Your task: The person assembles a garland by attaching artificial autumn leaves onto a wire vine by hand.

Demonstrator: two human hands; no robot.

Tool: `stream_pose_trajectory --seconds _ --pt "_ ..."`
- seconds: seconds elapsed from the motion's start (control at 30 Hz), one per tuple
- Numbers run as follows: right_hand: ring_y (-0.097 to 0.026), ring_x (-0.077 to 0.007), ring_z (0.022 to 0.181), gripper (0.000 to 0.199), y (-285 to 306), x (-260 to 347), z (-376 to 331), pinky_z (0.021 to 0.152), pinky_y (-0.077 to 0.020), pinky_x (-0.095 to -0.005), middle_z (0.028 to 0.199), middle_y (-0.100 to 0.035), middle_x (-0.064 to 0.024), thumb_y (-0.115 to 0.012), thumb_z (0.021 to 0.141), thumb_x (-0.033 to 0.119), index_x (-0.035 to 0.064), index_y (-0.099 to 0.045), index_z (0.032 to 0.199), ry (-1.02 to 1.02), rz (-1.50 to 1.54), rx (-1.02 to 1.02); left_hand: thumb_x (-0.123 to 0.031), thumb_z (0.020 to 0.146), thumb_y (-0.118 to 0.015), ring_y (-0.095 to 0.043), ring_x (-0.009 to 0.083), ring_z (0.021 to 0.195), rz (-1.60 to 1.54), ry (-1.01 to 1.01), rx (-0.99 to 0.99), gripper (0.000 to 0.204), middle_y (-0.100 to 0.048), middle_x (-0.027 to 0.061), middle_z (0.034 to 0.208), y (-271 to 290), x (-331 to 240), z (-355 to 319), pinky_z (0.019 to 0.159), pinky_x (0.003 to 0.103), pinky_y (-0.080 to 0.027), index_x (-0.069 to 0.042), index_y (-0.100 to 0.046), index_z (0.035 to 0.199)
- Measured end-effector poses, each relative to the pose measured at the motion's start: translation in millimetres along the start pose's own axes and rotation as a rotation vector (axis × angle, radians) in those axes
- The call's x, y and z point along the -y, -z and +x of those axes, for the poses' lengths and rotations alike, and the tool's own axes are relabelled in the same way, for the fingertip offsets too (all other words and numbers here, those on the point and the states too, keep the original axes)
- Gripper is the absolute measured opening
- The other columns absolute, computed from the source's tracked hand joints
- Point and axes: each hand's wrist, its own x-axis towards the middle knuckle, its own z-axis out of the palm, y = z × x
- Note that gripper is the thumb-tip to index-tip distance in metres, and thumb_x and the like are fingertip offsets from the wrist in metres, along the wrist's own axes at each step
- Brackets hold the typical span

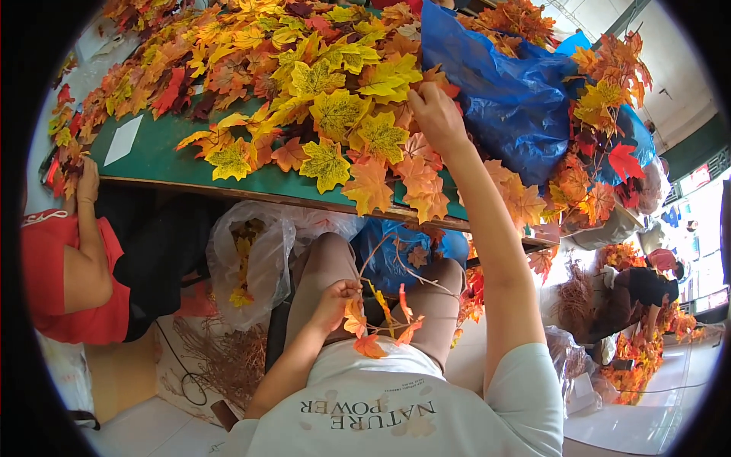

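Above my lap, my left hand is closed around a thin brown vine stem, which loops out over my thighs. A few orange artificial maple leaves and narrow yellow and orange pieces hang from that stem. My right arm stretches forward to the table, where my right hand sits with curled fingers at the edge of a heap of artificial maple leaves. What its fingertips grip among the leaves is hidden. Yellow leaves lie to the left of this hand, with paler orange leaves hanging below it over the table edge.
A blue plastic bag lies right of the heap on the green table. Under the table are a clear bag and a blue bag. Brown bare stems lie on the floor. A person in red sits at left; another works at right.
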Motion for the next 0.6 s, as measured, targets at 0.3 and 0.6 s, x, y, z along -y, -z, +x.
stream_pose_trajectory --seconds 0.3,0.6 --pt "-0.06 -0.0258 0.077 0.013 31 -18 12 0.063 -0.0514 -0.0327 0.081 -0.052 -0.01 -0.057 0.071 0.004 0.0046 -0.056 0.083 -0.073 -0.239 -0.175 -0.003 0.082 -0.058 -0.058 0.0137 0.069 0.061 -0.013 0.203 0.019 -0.058 0.0047 0.078 -26 -6 -5 0.068 0.024 -0.046 -0.002 -0.053 0.1" --pt "-0.058 -0.0107 0.073 0.014 75 8 -60 0.064 -0.0477 -0.0202 0.081 -0.061 -0.0057 -0.052 0.088 0.003 -0.0045 -0.06 0.096 -1.009 1.367 -0.876 -0.002 0.082 -0.06 -0.058 0.013 0.071 0.164 -0.122 0.135 0.021 -0.057 0.0053 0.079 -52 -11 -4 0.064 0.025 -0.048 -0.004 -0.051 0.101"
